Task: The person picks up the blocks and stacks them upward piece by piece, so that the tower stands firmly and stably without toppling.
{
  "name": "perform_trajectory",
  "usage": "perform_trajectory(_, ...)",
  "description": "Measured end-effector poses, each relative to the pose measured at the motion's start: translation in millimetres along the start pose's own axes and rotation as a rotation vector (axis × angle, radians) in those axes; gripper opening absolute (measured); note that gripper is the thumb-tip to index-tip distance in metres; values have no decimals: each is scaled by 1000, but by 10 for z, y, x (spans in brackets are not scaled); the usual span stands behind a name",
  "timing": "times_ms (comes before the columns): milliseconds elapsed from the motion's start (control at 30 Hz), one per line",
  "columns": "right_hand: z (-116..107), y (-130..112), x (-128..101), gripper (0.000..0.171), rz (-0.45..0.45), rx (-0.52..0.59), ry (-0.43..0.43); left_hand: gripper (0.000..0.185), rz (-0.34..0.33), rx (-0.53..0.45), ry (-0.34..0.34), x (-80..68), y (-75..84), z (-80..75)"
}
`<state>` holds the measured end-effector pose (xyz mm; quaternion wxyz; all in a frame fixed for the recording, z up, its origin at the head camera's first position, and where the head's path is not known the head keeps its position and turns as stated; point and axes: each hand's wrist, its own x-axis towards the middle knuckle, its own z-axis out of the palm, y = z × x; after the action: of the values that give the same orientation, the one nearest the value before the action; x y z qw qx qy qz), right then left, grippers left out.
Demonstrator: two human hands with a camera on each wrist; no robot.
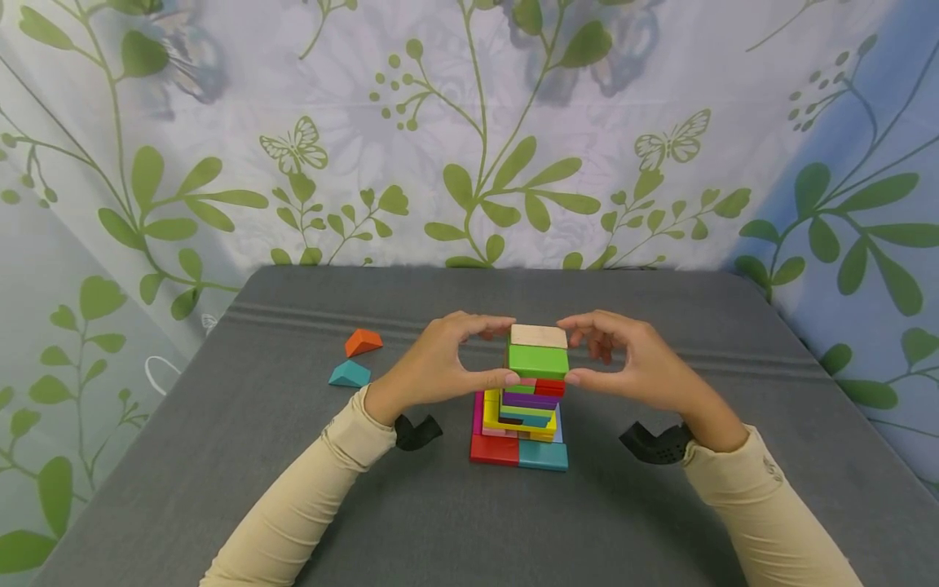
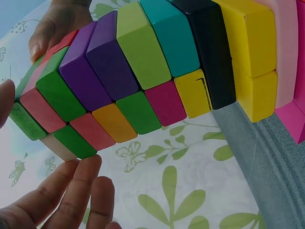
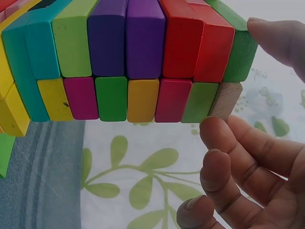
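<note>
A tower of coloured wooden blocks point(image 1: 530, 401) stands upright on the grey table. On top lie a green block point(image 1: 539, 361) in front and a bare-wood block point(image 1: 539, 336) behind it. My left hand point(image 1: 443, 363) pinches the left ends of this pair, thumb at the green front and fingertips at the back. From the right side, my right hand point(image 1: 634, 363) pinches the same pair; its thumb touches the green block point(image 3: 240, 57) and a fingertip meets the bare-wood block point(image 3: 226, 101). The remaining fingers of both hands are bent and hold nothing.
An orange wedge block point(image 1: 363, 342) and a teal wedge block point(image 1: 350, 374) lie left of the tower, near my left forearm. Red and teal blocks point(image 1: 543, 456) form the tower's wider base. A leaf-patterned curtain point(image 1: 469, 147) hangs behind the table point(image 1: 469, 522).
</note>
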<state>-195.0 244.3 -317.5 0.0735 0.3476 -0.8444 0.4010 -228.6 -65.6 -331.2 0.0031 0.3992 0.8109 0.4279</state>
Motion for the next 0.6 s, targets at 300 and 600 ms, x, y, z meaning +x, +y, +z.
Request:
perform_trajectory(300, 9, -2, 4, 54, 1, 27, -7, 69, -10, -2, 1, 10, 4, -7)
perform_trajectory(600, 20, 10, 6, 57, 17, 31, -9, 68, -24, 9, -1, 18, 9, -12)
